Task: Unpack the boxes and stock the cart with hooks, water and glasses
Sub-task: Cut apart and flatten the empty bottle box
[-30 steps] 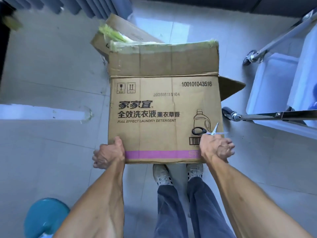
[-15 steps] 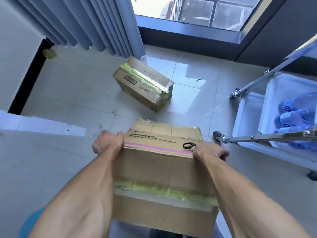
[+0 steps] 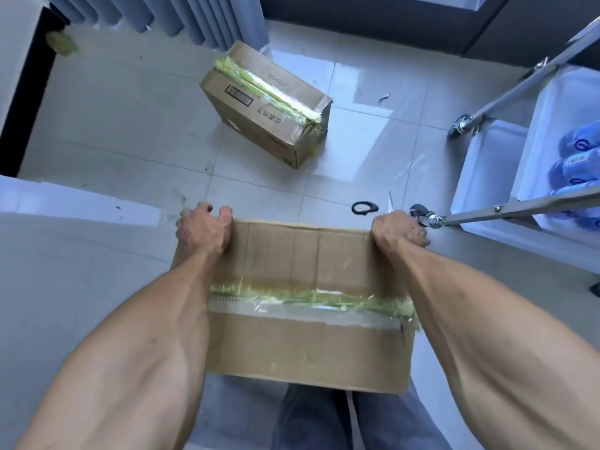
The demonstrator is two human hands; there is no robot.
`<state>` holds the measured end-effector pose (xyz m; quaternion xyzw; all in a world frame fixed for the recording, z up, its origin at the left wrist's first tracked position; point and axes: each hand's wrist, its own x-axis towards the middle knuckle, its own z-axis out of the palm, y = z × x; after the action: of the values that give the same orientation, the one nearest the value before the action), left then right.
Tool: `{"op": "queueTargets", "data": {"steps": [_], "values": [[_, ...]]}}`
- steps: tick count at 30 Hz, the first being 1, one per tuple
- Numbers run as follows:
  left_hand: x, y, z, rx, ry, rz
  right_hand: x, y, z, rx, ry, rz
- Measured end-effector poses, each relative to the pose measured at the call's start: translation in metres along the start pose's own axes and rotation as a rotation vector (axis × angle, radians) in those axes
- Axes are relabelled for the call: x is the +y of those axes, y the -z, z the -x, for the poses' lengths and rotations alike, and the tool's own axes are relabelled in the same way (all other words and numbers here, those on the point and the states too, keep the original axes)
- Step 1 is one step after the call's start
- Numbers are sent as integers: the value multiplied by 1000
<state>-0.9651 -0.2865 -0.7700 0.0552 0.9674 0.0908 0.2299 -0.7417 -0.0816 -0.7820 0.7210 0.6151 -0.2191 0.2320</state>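
A cardboard box (image 3: 308, 264) with a yellow-green and clear taped seam across its top sits tipped up in front of my legs. My left hand (image 3: 204, 232) grips its far left corner. My right hand (image 3: 399, 232) grips the far right corner, and a pair of scissors (image 3: 365, 208) with a black handle sticks out past that hand's fingers. At the right stands the cart (image 3: 487, 164), white trays on a metal frame, with blue water bottles (image 3: 578, 164) lying in one tray. No hooks or glasses are in view.
A second taped cardboard box (image 3: 266, 105) lies tilted on the tiled floor ahead. Grey curtains (image 3: 181, 14) hang at the back. A cart wheel (image 3: 420, 214) sits just beside my right hand. A white ledge (image 3: 81, 203) runs along the left.
The box has turned over towards me: its printed side faced up a second ago, and now the taped face is up. Both hands have kept their grip on its far corners.
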Motion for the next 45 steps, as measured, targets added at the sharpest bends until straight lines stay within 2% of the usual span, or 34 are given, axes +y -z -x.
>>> {"op": "queueTargets", "data": {"steps": [2, 4, 7, 9, 11, 13, 15, 17, 19, 23, 26, 29, 31, 34, 36, 39, 45], "values": [[15, 3, -11, 0, -65, 60, -12, 2, -8, 92, 53, -60], [27, -4, -12, -10, -108, -17, -23, -2, -10, 205, 183, -1], [30, -32, 4, -154, -15, -156, -32, -19, -2, 301, 461, 82], [22, -56, 19, -305, 32, -250, -30, -35, 6, 214, 602, 123], [16, -79, 32, -352, -75, -364, -25, -52, 14, 46, 671, 242], [17, -94, 35, -376, -50, -296, -21, -63, 17, -15, 691, 301], [22, -104, 37, -345, 29, -224, -23, -64, 16, 16, 706, 329], [24, -109, 38, -184, 39, -214, -33, -59, 15, 27, 743, 355], [26, -110, 33, -31, 89, -164, -43, -54, 12, 10, 695, 328], [30, -105, 10, 37, 292, -54, -44, -57, -5, -146, 417, 249], [28, -105, -11, 23, 228, -182, -29, -73, -15, -152, 291, 228], [38, -105, -34, 4, 40, -427, -19, -84, -26, -79, 274, 297], [49, -108, -51, -54, -20, -503, -18, -86, -33, -63, 208, 341], [60, -110, -73, -110, 161, -495, -12, -91, -43, -73, 49, 313], [59, -114, -84, -117, 223, -519, -10, -90, -51, -85, -30, 284], [54, -121, -90, -105, 205, -565, -14, -89, -62, -112, -149, 179], [48, -115, -94, 32, 131, -601, -15, -92, -73, -24, -328, -25]]}}
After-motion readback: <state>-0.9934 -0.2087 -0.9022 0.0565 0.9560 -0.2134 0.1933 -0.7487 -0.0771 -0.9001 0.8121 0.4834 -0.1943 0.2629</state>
